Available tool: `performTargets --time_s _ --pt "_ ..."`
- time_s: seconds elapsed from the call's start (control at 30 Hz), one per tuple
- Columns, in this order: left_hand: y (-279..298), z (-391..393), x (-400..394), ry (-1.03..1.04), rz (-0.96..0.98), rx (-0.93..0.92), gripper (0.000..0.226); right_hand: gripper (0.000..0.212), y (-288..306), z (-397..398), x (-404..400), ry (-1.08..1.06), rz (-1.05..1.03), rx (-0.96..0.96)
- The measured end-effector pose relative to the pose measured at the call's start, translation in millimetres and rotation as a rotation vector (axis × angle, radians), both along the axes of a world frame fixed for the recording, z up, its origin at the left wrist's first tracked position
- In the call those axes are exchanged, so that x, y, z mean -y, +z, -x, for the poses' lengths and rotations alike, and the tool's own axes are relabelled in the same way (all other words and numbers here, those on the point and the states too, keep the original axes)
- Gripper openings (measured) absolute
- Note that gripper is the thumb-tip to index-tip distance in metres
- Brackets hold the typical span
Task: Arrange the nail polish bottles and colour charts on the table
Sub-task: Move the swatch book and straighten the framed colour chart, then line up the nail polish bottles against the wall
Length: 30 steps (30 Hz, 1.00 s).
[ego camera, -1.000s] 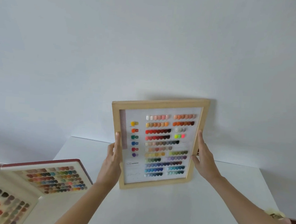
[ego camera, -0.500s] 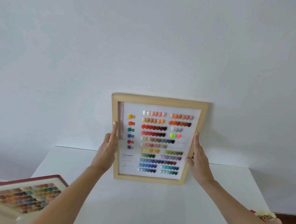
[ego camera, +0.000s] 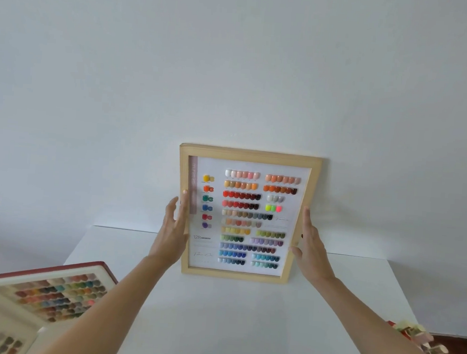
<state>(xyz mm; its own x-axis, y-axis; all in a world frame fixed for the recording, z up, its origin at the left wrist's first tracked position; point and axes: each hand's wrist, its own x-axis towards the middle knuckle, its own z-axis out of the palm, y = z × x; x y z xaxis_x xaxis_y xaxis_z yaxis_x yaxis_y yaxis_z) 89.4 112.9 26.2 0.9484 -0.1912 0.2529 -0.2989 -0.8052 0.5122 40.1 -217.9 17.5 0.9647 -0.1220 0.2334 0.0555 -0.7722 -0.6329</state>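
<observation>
Framed colour chart: wooden frame, rows of painted nail swatches; stood upright at the back of the white table, top edge apparently against the wall. Left hand and right hand flat along its side rails, fingers extended, pressing rather than gripping. Advisable: release both sides evenly, confirming the lean holds. Swatch book lay open, front left. Small bottles, front right, blurred.
</observation>
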Motion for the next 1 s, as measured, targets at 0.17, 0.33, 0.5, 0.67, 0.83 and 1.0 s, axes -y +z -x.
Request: performTargets --time_s 0.17,0.33,0.5,0.67,0.83,1.0 --pt "15 34 14 0.065 -0.012 0.017 0.109 0.11 14 36 8 0.014 0.003 0.002" --pt "17 82 39 -0.013 -0.001 0.038 0.101 0.109 19 92 25 0.031 0.033 -0.096" --pt "2 131 79 -0.124 0.011 -0.005 0.092 0.098 10 151 43 0.005 0.017 -0.186" --pt "-15 171 119 -0.269 0.025 -0.107 0.085 0.081 1 201 63 -0.097 0.005 -0.243" --pt "-27 185 151 -0.43 0.019 -0.154 0.074 0.06 -3 240 84 -0.219 0.005 -0.248" --pt "-27 190 186 -0.528 0.02 -0.159 0.065 0.033 -1 266 109 -0.33 0.014 -0.209"
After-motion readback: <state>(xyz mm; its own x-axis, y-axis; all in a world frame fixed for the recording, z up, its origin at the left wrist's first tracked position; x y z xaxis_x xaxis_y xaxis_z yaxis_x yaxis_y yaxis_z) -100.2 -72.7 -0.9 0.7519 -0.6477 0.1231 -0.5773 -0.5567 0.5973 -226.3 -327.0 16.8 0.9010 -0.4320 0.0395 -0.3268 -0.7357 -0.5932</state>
